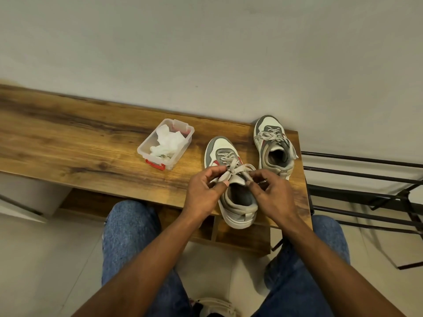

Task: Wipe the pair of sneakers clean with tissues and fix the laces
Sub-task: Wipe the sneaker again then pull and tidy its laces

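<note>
At the bench's (91, 143) near edge, both hands' fingers (217, 170) pinch the overhanging sneaker's (238, 202) laces (235, 168).

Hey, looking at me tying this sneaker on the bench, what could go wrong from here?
1. The near sneaker has its heel hanging past the wooden bench edge; a hard tug by the left hand or right hand on the laces might drag it off.
2. The far sneaker sits at the bench's right corner, so a knock could topple it.
</note>
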